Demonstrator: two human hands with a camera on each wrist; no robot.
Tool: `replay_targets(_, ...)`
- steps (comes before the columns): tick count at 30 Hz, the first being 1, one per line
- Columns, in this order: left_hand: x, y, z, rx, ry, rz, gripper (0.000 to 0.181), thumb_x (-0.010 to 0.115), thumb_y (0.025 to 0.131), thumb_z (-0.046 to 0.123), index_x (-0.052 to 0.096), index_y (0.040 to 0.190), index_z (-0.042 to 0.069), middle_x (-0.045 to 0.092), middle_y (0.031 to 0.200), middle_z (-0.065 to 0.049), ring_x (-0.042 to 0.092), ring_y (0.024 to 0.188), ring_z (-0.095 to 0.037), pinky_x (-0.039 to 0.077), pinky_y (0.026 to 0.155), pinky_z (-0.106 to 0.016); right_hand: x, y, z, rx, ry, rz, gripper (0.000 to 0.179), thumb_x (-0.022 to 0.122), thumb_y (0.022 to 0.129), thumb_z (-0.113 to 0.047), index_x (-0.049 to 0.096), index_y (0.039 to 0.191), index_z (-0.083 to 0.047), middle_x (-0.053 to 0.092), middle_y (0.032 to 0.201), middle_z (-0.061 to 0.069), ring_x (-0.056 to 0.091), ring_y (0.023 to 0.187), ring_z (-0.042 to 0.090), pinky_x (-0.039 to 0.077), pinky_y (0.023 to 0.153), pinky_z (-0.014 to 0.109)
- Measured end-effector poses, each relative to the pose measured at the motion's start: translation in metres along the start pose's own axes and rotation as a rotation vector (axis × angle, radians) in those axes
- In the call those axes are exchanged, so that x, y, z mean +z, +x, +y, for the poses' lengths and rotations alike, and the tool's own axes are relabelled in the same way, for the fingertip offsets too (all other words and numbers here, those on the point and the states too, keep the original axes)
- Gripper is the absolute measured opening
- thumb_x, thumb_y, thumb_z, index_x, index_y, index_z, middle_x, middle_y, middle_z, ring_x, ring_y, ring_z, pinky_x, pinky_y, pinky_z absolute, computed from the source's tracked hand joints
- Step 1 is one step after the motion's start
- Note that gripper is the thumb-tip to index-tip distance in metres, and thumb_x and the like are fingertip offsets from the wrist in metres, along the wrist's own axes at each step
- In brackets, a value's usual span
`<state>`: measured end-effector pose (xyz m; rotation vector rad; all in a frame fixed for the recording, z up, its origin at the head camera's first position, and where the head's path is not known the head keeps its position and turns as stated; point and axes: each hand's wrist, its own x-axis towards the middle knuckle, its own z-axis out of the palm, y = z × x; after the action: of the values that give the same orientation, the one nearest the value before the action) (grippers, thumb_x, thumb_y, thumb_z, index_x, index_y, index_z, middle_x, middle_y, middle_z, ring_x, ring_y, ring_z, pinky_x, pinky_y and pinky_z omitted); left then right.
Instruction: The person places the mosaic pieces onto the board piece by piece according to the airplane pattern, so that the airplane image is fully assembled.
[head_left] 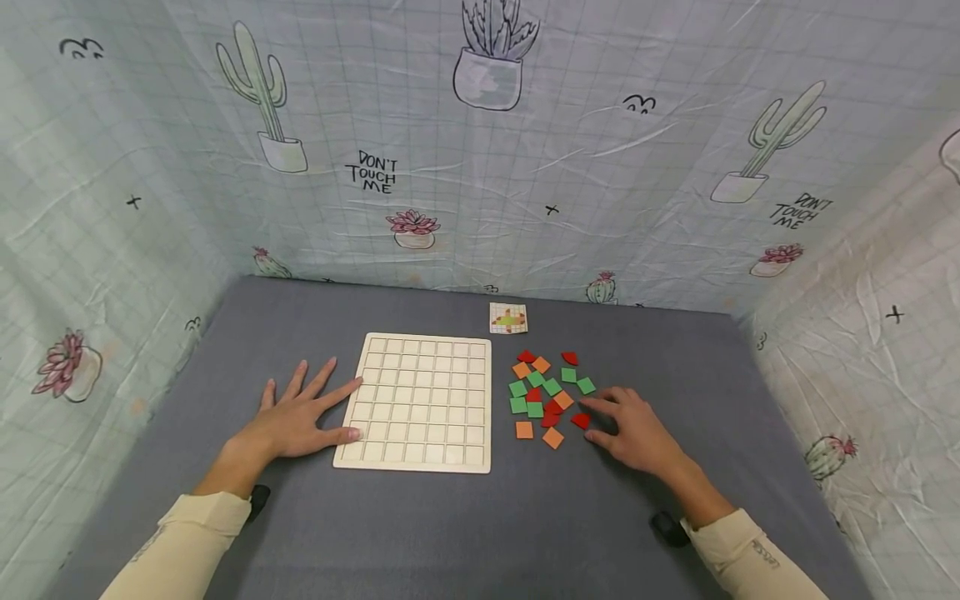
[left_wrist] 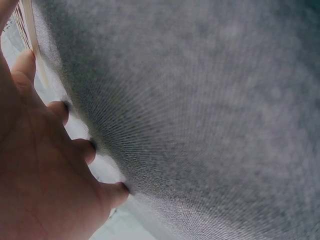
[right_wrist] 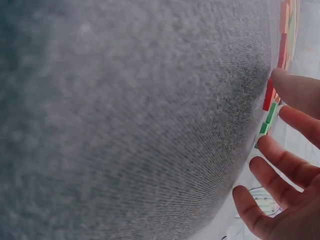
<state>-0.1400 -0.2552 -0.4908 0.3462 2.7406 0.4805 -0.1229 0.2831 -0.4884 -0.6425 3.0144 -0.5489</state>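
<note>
A pale wooden grid board (head_left: 425, 403) lies on the grey table. My left hand (head_left: 296, 417) is spread beside it, with thumb and index fingertip at its left edge; in the left wrist view the other fingertips rest on the cloth. To the board's right, loose flat tiles lie scattered: green squares (head_left: 535, 410), orange squares (head_left: 524, 430) and red quarter-round pieces (head_left: 570, 358). My right hand (head_left: 633, 429) is at their right side, fingers loosely bent. Its thumb and index fingertips are close to a red piece (head_left: 581, 421), also seen in the right wrist view near the thumb.
A small picture card (head_left: 508, 318) with a coloured pattern on a grid lies behind the board and tiles. A hanging cloth (head_left: 480, 183) printed with cacti encloses the back and sides of the table (head_left: 420, 533).
</note>
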Motion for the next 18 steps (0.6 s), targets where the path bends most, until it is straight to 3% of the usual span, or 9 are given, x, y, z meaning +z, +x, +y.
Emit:
replay_targets(12,-0.002,0.001,0.002,-0.001,0.001,-0.011,0.091,0.063,0.088,0.077,0.032,0.164,0.037,0.006,0.178,-0.014,-0.004,0.159,-0.056,-0.007,0.113,-0.085,-0.003,0.012,0.003,0.011,0.071,-0.039,0.042,0.085,0.087,-0.015,0.076,0.128,-0.012,0.067,0.117,0.012,0.058,0.106,0.031,0.052,0.090,0.056)
replay_targets(18,-0.002,0.001,0.001,-0.002,0.000,-0.019,0.092,0.062,0.088,0.077,0.031,0.165,0.038,0.004,0.178,-0.014,-0.005,0.160,-0.055,-0.009,0.113,-0.085,-0.003,0.019,0.006,-0.013,0.111,-0.076,0.038,0.084,0.087,-0.012,0.078,0.125,-0.013,0.067,0.109,0.007,0.059,0.100,0.025,0.053,0.085,0.048)
